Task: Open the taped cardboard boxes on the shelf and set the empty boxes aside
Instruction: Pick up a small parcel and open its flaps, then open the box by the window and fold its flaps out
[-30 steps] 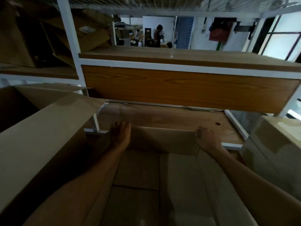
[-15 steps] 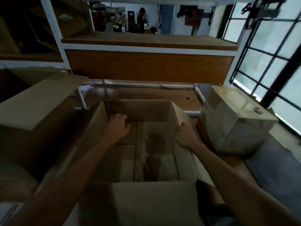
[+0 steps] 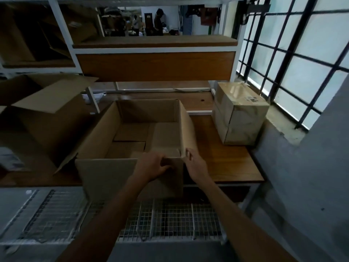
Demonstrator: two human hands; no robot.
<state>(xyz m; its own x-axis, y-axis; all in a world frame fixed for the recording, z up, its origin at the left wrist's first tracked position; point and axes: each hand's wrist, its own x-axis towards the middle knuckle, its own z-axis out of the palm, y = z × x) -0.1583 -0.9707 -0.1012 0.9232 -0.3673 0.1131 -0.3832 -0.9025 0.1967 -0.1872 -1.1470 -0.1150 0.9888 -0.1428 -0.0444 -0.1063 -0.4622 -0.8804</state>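
An open, empty cardboard box (image 3: 105,133) stands on the wooden shelf (image 3: 226,163) in front of me, its flaps up. My left hand (image 3: 153,165) grips the near rim of the box at its front right corner, fingers curled over the edge. My right hand (image 3: 194,163) holds the same corner from the outside, on the right wall. A taped, closed cardboard box (image 3: 239,118) sits on the shelf to the right, near the window.
Another opened box (image 3: 43,103) with raised flaps stands at the left. An upper shelf board (image 3: 154,65) overhangs the back. A wire-mesh rack (image 3: 170,222) lies below the shelf front. A barred window (image 3: 294,53) and grey wall are on the right. People stand far behind.
Both hands moved from the far inner part of the box back to its near right corner. The view pulled back and tilted down, showing the whole box and the wire rack.
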